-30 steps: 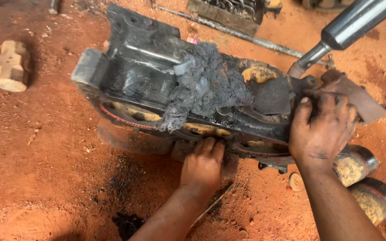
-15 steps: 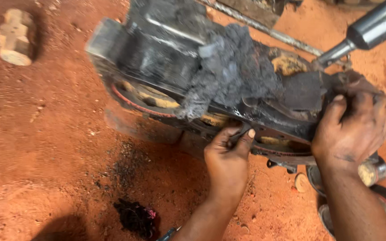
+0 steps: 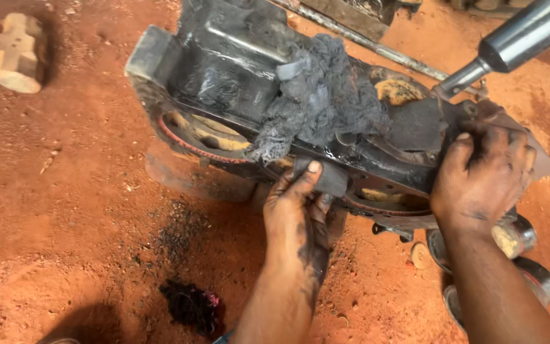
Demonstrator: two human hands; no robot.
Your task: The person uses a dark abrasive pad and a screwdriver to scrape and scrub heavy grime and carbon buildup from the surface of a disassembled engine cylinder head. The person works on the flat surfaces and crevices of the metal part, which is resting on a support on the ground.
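Two hands brace a greasy, blackened engine casing (image 3: 237, 95) that lies tilted on the red dirt ground (image 3: 65, 210). The left hand (image 3: 297, 207) reaches up under the near edge, thumb pressed on the dark lip and fingers curled beneath it; the right hand (image 3: 482, 181) is clamped flat over the casing's right end, fingers spread and closed on the metal. A dirty grey rag (image 3: 323, 102) lies draped over the top of the casing, touched by neither hand. To hold the step well, keep the right hand pressing down as the anchor while the left supports from below, and keep fingers off the thin red gasket line (image 3: 186, 143) along the rim, since oily surfaces appear slippery. A chromed exhaust pipe (image 3: 517, 38) runs off to the upper right, grimy cylindrical parts (image 3: 517, 236) lie just beside the right wrist, a wooden block (image 3: 17, 54) sits well apart at upper left, and a dark red scrap (image 3: 189, 306) lies on the ground near the left forearm. Compared with half a second ago, the left hand sits slightly higher on the lip and the right hand's grip appears unchanged; the casing has hardly shifted.
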